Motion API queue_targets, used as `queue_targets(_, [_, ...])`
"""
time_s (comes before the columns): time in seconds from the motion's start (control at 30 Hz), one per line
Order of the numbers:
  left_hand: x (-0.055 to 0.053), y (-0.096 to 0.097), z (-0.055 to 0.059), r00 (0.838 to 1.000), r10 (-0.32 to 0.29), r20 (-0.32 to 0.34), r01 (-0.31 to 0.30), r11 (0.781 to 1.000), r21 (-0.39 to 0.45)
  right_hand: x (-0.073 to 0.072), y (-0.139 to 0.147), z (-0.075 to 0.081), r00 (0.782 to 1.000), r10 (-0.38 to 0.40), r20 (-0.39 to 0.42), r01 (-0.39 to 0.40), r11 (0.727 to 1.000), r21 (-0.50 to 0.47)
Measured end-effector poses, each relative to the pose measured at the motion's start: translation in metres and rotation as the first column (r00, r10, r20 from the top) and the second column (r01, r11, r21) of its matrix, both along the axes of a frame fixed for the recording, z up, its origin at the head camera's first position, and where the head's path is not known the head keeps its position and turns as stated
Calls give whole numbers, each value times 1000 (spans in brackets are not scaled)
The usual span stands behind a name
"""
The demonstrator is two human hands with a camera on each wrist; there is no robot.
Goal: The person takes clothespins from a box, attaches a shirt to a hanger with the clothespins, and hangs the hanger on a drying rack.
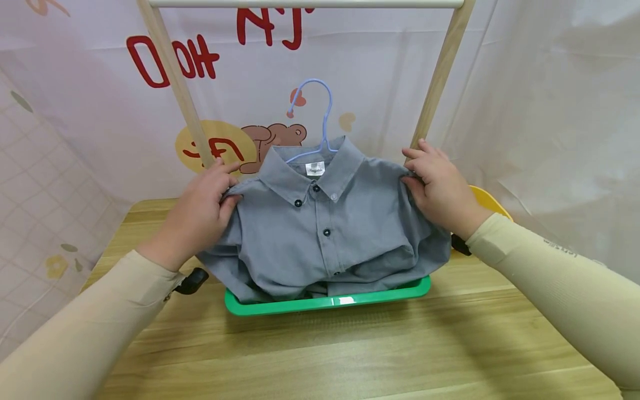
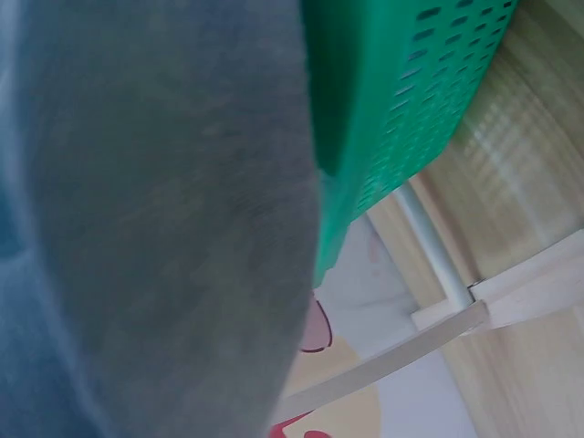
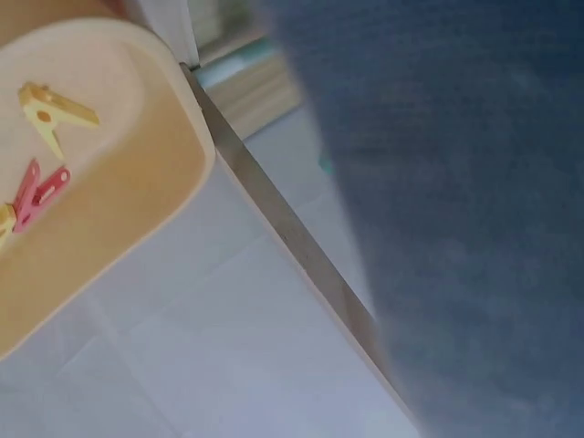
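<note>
A grey button-up shirt [image 1: 280, 233] faces the head camera, with a light blue hanger [image 1: 327, 105] inside it and the hook standing out of the collar. My left hand [image 1: 200, 208] pinches the shirt's shoulder on the left side. At the other shoulder, my right hand [image 1: 442, 189] holds the cloth between thumb and fingers. The lower shirt lies bunched in a green basket [image 1: 330, 303], whose front rim shows. In the wrist views grey cloth [image 2: 173, 201] fills much of the picture, and neither hand is seen there.
Behind the shirt rises a wooden rack with a white top bar [image 1: 310, 3]. A yellow bin [image 3: 173, 137] holding yellow and red clothespins [image 3: 57, 111] stands to the right, partly behind my right hand. All this is on a wooden table [image 1: 320, 355] before a printed cloth backdrop.
</note>
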State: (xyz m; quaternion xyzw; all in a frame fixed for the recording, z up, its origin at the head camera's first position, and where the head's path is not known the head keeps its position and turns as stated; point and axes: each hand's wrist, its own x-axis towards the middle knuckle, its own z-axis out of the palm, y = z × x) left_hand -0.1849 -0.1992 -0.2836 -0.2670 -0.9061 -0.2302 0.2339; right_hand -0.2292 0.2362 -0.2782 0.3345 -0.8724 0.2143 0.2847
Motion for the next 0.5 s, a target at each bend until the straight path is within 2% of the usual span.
queue_targets(0.33, [-3,-3,14,999,26,-47,-26,1000,4,-1,-2,9,1000,-15,-13,15,1000,-5])
queue_targets(0.5, [-2,-5,24,999,36,-37,-35,999,14,-1,-5,15,999,-8,-37,7,1000,-21])
